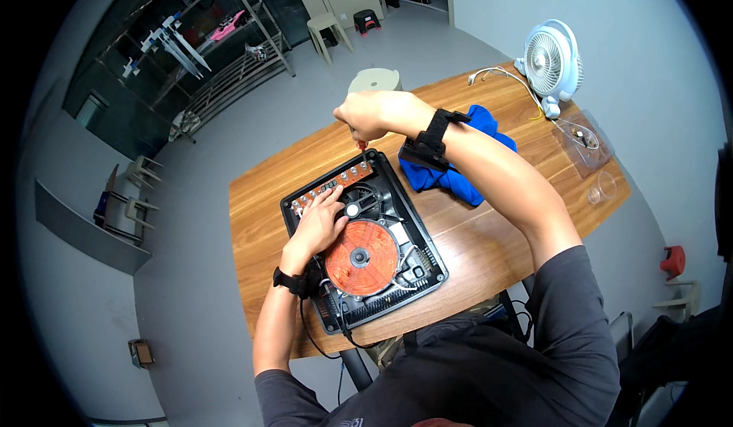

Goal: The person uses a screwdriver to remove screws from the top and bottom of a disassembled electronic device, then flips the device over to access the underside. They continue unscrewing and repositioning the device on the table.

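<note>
An opened induction cooker with a black casing (417,227) lies tilted across the table. Inside sit a round copper-coloured coil (374,273), a black cooling fan (368,196) and a narrow orange-brown circuit board (354,176) along the far end. My right hand (369,114) is closed round a screwdriver (362,146), of which a little red shows below my fingers. Its tip points down at the board's right end; whether it meets a screw is too small to tell. My left hand (318,224) lies with fingers stretched out over the board and beside the fan.
Under my right forearm lies a blue cloth (489,125). A white fan (551,64) with its cable stands at the table's far right, near a clear tray (584,146) of small parts and a clear cup (603,188). Past the wooden table (259,190) is a stool (376,79).
</note>
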Demonstrator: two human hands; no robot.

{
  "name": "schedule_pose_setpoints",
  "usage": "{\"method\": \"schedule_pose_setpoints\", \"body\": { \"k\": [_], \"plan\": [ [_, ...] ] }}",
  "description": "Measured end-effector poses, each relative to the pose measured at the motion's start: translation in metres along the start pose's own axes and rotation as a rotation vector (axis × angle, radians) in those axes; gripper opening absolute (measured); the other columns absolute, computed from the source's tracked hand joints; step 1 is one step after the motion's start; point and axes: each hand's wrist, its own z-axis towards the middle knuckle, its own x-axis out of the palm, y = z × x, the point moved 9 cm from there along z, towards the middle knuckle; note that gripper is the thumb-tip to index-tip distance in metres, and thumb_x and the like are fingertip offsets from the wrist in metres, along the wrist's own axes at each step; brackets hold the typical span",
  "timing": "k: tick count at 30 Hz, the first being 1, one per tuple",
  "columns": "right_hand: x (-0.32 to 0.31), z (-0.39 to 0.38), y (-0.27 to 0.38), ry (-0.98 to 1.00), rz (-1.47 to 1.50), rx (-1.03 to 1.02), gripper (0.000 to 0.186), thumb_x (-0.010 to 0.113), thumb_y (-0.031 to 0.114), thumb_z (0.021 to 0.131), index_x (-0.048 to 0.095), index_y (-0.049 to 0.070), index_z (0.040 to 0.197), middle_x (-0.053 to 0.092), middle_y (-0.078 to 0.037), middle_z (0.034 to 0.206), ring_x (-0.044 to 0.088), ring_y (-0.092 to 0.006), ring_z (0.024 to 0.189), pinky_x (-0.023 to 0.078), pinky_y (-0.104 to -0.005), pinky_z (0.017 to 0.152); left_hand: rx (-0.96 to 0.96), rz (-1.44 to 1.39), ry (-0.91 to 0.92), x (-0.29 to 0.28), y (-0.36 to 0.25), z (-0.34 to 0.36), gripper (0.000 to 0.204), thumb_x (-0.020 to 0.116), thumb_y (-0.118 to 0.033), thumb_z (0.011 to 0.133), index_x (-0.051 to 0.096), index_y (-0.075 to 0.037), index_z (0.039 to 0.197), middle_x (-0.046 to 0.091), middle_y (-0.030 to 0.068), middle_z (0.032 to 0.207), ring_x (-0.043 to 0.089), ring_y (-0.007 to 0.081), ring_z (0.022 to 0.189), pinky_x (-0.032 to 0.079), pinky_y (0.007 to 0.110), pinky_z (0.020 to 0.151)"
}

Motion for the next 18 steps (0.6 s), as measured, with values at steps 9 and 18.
{"method": "schedule_pose_setpoints", "body": {
  "k": [9,18],
  "plan": [
    [-0.002,0.006,0.002,0.102,0.051,0.131,0.033,0.068,0.031,0.097,0.081,0.003,0.086,0.079,-0.013,0.09,0.077,-0.0288,0.09,0.062,-0.0404,0.082,0.017,-0.004,-0.016,0.003,0.004,-0.001,0.033,0.067,-0.026,0.098,0.07,-0.001,0.121,0.043,0.015,0.163,0.039,0.0364,0.15,0.035,0.055,0.12],
    [0.002,-0.002,0.008,0.1,-0.065,0.072,0.034,0.074,0.033,0.089,0.08,-0.001,0.088,0.076,-0.023,0.091,0.075,-0.0383,0.088,0.061,-0.045,0.081,0.0,0.004,-0.004,0.005,0.007,-0.003,0.034,0.067,-0.026,0.098,0.071,-0.001,0.121,0.043,0.0148,0.163,0.038,0.0363,0.151,0.033,0.056,0.121]
  ]
}}
